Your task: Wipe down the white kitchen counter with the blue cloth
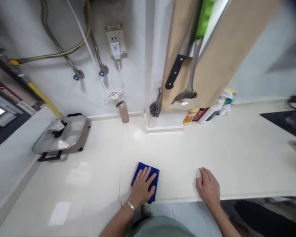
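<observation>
Resting flat on the blue cloth [155, 181], my left hand [141, 188] has its fingers spread wide, covering the fabric rather than gripping it. The cloth lies on the worktop [98, 177], nearer to me than the brown bottle [124, 112] and a little to its right. It looks folded into a pad, so I expect it to be light and soft, with nothing to break; its layers could shift apart, and the glossy worktop may let it slide easily. A flat palm should steer it; for lifting, I'd pinch all the layers at the edge facing the bottle. My right hand [208, 185], well to the bottle's right, is loosely curled; I cannot tell whether anything is inside.
</observation>
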{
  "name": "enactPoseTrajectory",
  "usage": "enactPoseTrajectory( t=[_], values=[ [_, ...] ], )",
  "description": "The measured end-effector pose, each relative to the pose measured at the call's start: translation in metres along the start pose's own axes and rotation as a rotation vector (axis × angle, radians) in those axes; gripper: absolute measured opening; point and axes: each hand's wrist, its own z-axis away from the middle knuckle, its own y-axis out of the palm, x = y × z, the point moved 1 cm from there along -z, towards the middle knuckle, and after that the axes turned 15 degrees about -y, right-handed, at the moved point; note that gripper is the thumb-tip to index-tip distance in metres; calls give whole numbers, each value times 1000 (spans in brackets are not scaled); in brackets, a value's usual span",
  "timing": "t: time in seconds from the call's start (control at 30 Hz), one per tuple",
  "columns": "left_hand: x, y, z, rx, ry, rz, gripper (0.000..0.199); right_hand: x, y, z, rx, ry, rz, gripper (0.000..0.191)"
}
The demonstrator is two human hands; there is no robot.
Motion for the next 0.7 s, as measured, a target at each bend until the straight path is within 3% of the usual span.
enactPoseTrajectory(
  t=[0.23,0.43,0.5,0.6,0.7],
  values=[
    [93,-41,96,-127,-381,-211,58,5,-1,4,-9,6,-49,53],
    [162,-67,187,-293,-808,-301,55,13,-7,2,-22,22,-73,53],
    [173,-74,202,-353,-973,-336,56,17,-8,1,-22,29,-72,53],
    [176,-76,202,-457,-1149,-393,59,24,-11,0,-34,53,-64,55],
    [163,-64,188,-502,-1146,-422,63,29,-14,-1,-17,65,-66,58]
  ],
)
